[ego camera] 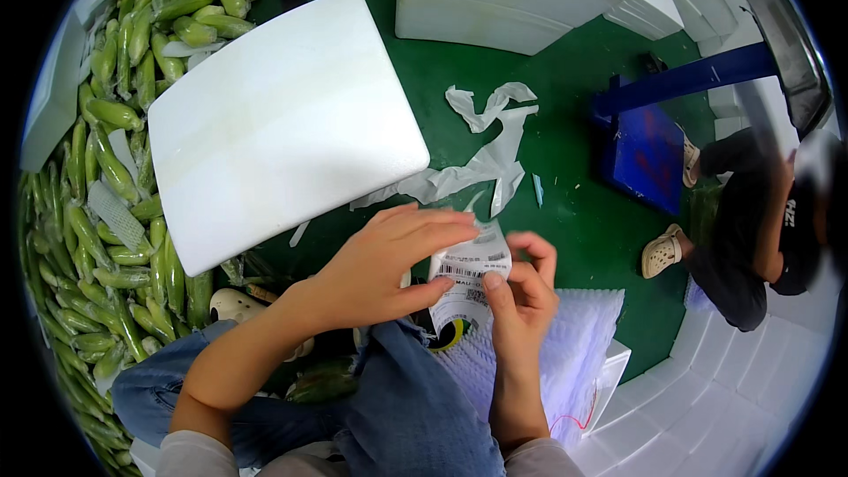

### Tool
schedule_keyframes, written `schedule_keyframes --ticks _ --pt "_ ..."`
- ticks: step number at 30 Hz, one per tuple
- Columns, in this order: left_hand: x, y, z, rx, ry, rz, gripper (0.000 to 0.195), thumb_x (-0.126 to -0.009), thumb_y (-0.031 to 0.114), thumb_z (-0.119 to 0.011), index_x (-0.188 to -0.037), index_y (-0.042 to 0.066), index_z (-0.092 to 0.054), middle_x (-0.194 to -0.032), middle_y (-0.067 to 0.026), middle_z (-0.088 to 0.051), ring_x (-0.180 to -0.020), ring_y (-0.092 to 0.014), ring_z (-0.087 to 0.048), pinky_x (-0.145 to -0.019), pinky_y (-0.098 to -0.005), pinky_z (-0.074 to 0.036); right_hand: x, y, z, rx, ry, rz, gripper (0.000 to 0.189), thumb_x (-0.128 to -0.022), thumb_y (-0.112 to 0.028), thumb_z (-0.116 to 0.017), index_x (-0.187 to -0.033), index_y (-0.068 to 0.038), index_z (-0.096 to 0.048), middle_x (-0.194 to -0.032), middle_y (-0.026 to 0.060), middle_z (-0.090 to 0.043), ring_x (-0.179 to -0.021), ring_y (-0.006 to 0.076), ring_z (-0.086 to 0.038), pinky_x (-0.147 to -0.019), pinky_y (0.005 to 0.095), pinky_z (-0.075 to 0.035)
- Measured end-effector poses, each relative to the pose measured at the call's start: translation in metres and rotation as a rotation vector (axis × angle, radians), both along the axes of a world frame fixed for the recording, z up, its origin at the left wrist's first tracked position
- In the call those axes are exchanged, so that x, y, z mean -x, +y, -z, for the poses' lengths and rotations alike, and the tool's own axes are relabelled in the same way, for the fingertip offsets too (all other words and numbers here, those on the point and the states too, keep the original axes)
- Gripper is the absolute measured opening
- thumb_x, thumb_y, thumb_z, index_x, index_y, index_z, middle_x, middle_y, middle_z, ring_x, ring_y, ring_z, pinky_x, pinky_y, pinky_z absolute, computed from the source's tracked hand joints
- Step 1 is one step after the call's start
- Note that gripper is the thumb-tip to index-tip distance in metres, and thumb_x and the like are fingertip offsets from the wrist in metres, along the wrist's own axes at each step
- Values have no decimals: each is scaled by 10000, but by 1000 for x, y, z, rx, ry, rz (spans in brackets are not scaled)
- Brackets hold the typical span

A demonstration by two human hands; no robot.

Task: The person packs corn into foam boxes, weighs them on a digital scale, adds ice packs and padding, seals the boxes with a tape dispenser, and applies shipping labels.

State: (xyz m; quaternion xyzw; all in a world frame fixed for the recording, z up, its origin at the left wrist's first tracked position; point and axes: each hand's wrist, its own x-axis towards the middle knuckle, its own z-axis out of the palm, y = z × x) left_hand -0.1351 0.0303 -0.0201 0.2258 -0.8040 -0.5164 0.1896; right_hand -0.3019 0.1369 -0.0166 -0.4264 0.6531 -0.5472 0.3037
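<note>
A white printed label sheet (472, 268) with barcodes and writing is pinched along its right edge between the thumb and fingers of my right hand (523, 285). My left hand (391, 262) reaches over the sheet's left side with thumb and fingers spread. Its index fingertip lies across the upper part, and the thumb tip is at the left edge. The sheet is bent, its lower end curving down. Just beyond my hands stands a white foam box (285, 126) with a smooth top. Under the sheet, a roll with a yellow inner ring (449, 334) is partly hidden.
Film-wrapped long green vegetables (112, 238) are heaped at left. Crumpled white strips (477, 165) lie on the green floor (464, 66). Purple-tinted bubble cushioning (576, 344) is at right. Beyond are a blue platform scale (642, 152), a seated person (742, 225) and foam boxes (490, 0).
</note>
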Motion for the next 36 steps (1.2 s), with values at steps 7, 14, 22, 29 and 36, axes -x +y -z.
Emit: schedule_keyframes --ticks 7,14,22,29,36 --pt "-4 21 -6 -582 180 -387 556 -819 71 -688 -1317 21 -445 -1233 -131 -556 -1010 -186 -613 -832 -315 -510 0 -6 -8 135 869 -214 123 -677 -86 -727 -771 -87 -648 -1261 143 -575 -1238 373 -482 -1016 524 -356" --pt "9 27 1 -767 415 -614 469 -878 -54 -541 -1319 -22 -385 -1034 -119 -630 -914 -134 -627 -809 -254 -504 -4 4 1 77 698 -7 177 -682 -85 -744 -850 -66 -693 -1414 307 -349 -1317 429 -356 -1006 503 -367" --pt "21 44 16 -518 573 -815 573 -828 -110 -428 -1373 -9 -279 -1195 -139 -542 -1149 -192 -504 -992 -348 -388 -5 0 3 -135 182 53 87 -782 -72 -699 -824 3 -683 -1413 211 -414 -1238 314 -459 -973 401 -399" --pt "10 19 -15 416 -78 -248 460 -782 -19 -600 -1236 34 -545 -1296 -156 -492 -1139 -272 -535 -947 -371 -427 2 -1 -1 -212 -452 5 205 -826 -16 -621 -1008 74 -648 -1265 112 -538 -993 121 -579 -819 246 -464" --pt "3 18 -5 235 -19 -350 197 -779 68 -681 -975 73 -687 -1198 -117 -586 -1094 -313 -571 -909 -400 -442 0 -3 -9 -130 179 -43 127 -792 -51 -663 -893 24 -678 -1203 160 -572 -1087 237 -554 -931 363 -408"
